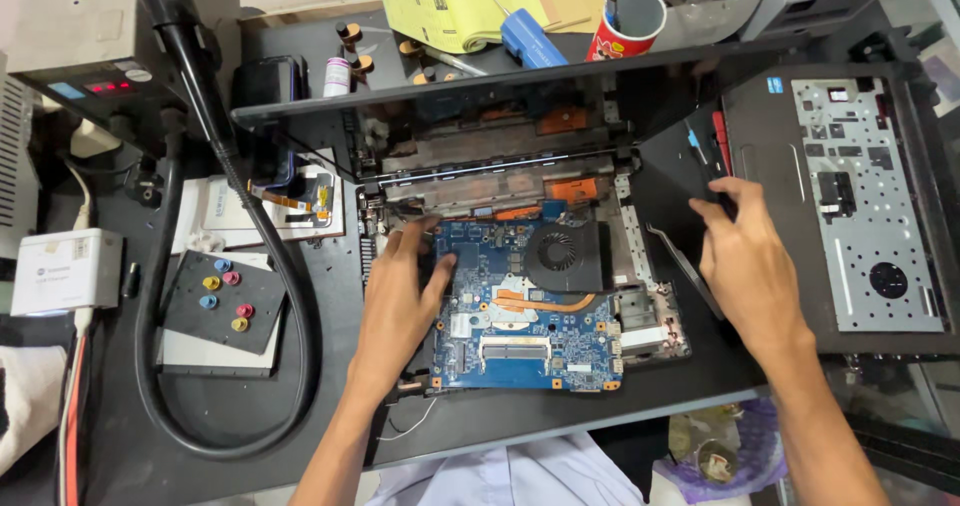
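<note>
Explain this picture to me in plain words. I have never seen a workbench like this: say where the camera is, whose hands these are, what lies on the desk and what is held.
The single picture comes from a camera worn on a person's head, looking down at their own two bare hands over a dark desk. In the middle lies an opened laptop base, its blue circuit board exposed, with a round black cooling fan and a copper pipe on it. The left hand rests on the board's left edge. The right hand reaches toward the right side of the base, fingertips by the removed keyboard cover, which lies upside down. Neither hand clearly grips anything. To the left are a thick black hose, a black pad with coloured caps and a white box. Behind stand yellow papers and a red cup.
</note>
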